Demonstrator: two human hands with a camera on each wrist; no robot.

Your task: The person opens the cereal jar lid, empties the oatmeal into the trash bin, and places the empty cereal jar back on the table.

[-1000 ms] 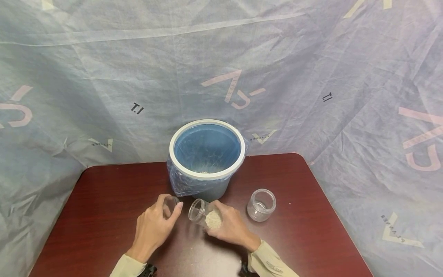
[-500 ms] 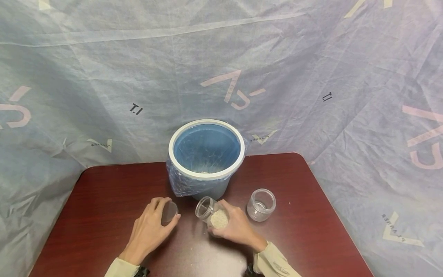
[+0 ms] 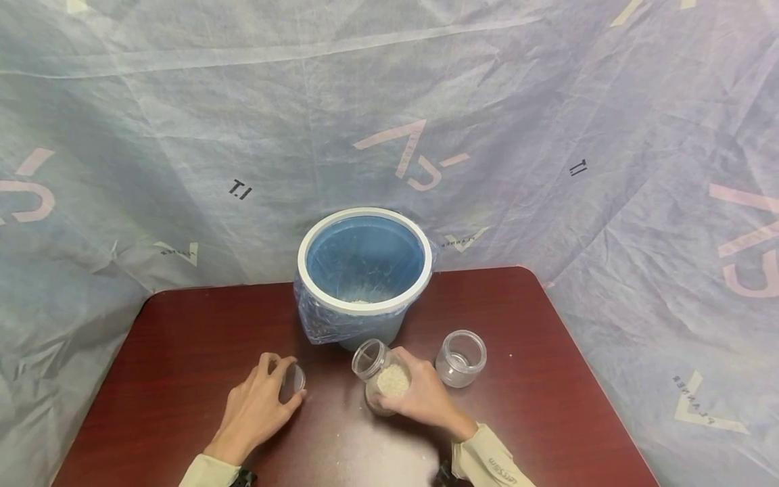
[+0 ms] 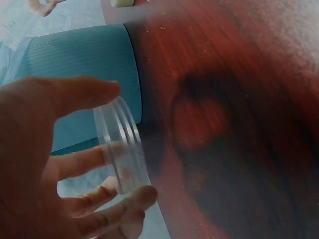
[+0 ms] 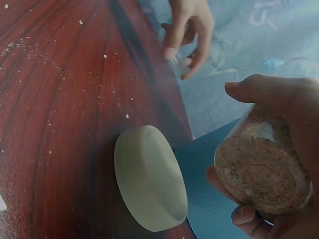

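Note:
My left hand (image 3: 255, 406) pinches a clear round screw lid (image 3: 294, 383) by its rim, above the table's left half. In the left wrist view the lid (image 4: 119, 144) is on edge between thumb and fingers, its ridges showing. My right hand (image 3: 422, 396) grips a clear jar (image 3: 368, 358) holding pale rice-like grains (image 3: 393, 381). The jar is tilted, its uncapped mouth towards the upper left, in front of the bin. From below, in the right wrist view, the jar's bottom (image 5: 259, 179) shows it is off the table; the grains look brownish there.
A blue bin (image 3: 365, 264) with a white rim and plastic liner stands at the back; some pale grains lie inside. An uncapped clear jar (image 3: 460, 360) sits to the right. A pale round block (image 5: 149, 179) rests on the red-brown table (image 3: 517, 419) beneath the held jar. Loose grains dot the tabletop.
My left hand has drawn left and slightly down with the lid. My right hand has shifted right with the jar, now tilted more upright, so the gap between lid and jar has widened.

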